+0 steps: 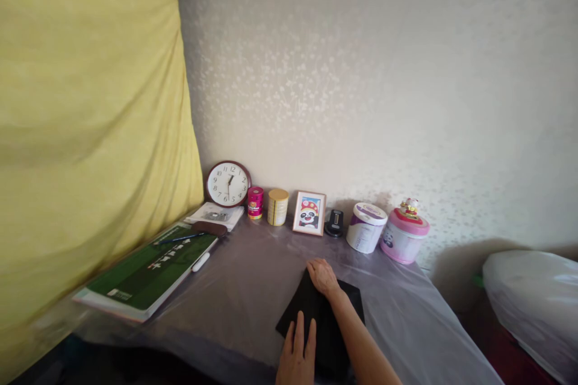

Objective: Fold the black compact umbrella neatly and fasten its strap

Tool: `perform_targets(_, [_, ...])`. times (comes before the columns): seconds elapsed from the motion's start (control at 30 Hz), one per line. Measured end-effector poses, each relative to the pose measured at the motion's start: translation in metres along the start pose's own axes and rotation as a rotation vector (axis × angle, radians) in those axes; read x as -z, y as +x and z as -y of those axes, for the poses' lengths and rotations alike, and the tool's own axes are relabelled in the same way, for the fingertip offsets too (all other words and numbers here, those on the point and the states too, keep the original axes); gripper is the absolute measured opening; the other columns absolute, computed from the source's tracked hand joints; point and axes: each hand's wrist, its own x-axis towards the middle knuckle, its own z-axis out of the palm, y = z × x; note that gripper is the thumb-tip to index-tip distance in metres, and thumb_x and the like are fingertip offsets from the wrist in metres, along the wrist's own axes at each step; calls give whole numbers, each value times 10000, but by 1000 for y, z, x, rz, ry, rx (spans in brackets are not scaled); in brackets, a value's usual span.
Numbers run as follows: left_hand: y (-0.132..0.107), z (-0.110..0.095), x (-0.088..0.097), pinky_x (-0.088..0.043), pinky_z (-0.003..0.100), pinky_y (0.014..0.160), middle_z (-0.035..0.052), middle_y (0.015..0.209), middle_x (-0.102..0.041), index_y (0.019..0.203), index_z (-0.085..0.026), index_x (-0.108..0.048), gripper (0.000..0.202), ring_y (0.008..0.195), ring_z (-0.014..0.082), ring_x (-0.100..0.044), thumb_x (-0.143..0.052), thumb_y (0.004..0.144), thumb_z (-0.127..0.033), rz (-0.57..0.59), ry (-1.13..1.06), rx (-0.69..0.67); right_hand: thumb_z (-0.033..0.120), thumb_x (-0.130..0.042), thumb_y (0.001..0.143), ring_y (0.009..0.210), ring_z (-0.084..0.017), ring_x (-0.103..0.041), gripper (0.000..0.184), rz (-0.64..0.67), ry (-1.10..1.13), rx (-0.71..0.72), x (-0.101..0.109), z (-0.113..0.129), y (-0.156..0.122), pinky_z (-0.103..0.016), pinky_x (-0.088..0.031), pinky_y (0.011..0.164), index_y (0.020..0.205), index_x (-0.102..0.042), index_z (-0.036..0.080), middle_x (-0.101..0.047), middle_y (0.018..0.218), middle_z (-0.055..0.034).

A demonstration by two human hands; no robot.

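A flat black cloth or pouch (pixel 311 313) lies on the table near its front edge. My left hand (pixel 297 354) rests flat on the near part of it, fingers stretched out and close together. My right hand (pixel 322 277) reaches across and lies on the far corner of the black piece, fingers curled slightly down onto it. Neither hand lifts it. The table (pixel 253 277) is covered by a clear plastic sheet over greyish cloth.
Along the wall stand a round clock (pixel 228 183), a pink tin (pixel 255 203), a yellow tin (pixel 277 207), a framed panda picture (pixel 309 213), a small black device (pixel 335 222), a white tub (pixel 366 227) and a pink tub (pixel 403 234). A green book (pixel 149 271) lies left. Yellow curtain (pixel 81 120) hangs left.
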Motion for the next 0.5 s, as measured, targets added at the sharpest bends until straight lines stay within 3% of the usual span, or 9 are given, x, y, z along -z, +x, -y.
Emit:
perform_targets(0.17, [-6,-1,15,-269,416,1075,53,1480,-82,1374,-251,-61,836,1339,270,-146,-337,652,66,56,-5,-26,262,-323,891,1043,-221,-540,321,-157,-14,-169,19,-18,-19,-343,-349,931,1002,-610,169,-627,1067,-111])
perform_targets(0.23, [-11,-2,26,-261,392,1078,75,1479,-76,1380,-215,-80,831,1342,254,-133,-297,635,83,58,4,-42,284,-317,882,1069,-236,-525,338,-239,7,-250,30,-31,-39,-363,-349,941,1043,-583,150,-607,1097,-132])
perform_targets(0.33, [-22,-5,41,-239,383,1084,101,1478,-10,1386,-156,-43,873,1351,259,-83,-342,595,61,65,-22,-70,351,-387,835,985,-240,-569,297,-387,171,-396,43,-49,-79,-356,-396,888,956,-609,196,-644,993,-106])
perform_targets(0.5, [-34,-9,53,-206,354,1099,76,1475,55,1387,-151,12,911,1356,233,-35,-339,571,54,69,-64,-33,447,-472,763,791,-228,-634,265,-288,415,-569,48,-53,-137,-315,-453,737,833,-639,254,-685,851,-61])
